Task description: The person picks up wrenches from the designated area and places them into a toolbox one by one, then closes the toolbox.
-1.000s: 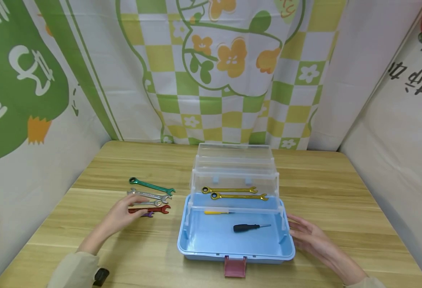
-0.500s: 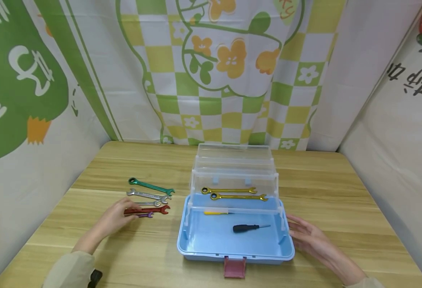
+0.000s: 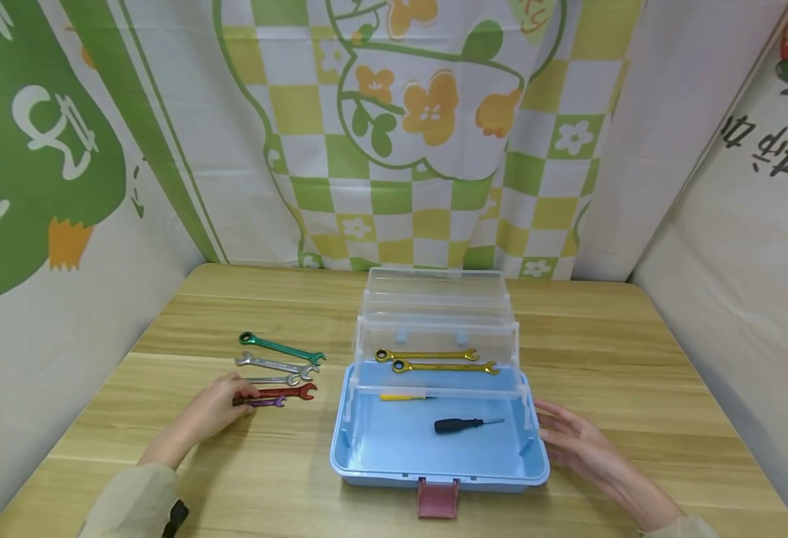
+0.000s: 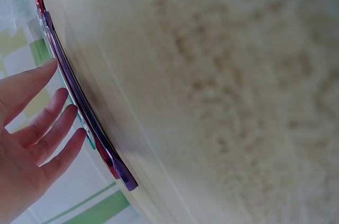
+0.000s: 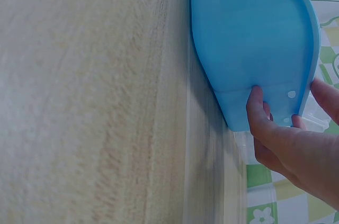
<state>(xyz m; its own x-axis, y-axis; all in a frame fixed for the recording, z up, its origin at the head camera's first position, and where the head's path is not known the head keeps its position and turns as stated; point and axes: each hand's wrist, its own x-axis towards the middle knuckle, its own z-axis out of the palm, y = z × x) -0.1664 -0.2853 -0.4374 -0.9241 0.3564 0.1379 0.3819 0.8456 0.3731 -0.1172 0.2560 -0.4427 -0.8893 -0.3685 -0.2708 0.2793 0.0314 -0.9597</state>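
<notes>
My left hand [image 3: 213, 407] is at the left ends of a red wrench [image 3: 293, 391] and a purple wrench [image 3: 271, 402] lying on the table. In the left wrist view its fingers are spread and loosely bent, the tips right at the purple wrench [image 4: 79, 97]. Past them lie two silver wrenches, a larger one [image 3: 275, 365] and a smaller one [image 3: 275, 380], and a green wrench [image 3: 284, 348]. My right hand [image 3: 578, 441] rests its relaxed fingers against the right side of a light blue toolbox [image 3: 394, 448]; the right wrist view shows fingertips on its wall [image 5: 238, 60].
The toolbox's clear tiered trays [image 3: 437, 306] stand raised behind, with two gold wrenches [image 3: 444, 367] in them. A black screwdriver [image 3: 457, 426] and a yellow-handled tool [image 3: 403, 397] lie in its base. A pink latch [image 3: 438, 499] hangs in front. Printed curtains [image 3: 427, 209] close off the back.
My left hand has drawn back left from over the silver and red wrenches to the left ends of the red and purple ones. The right hand stays at the toolbox.
</notes>
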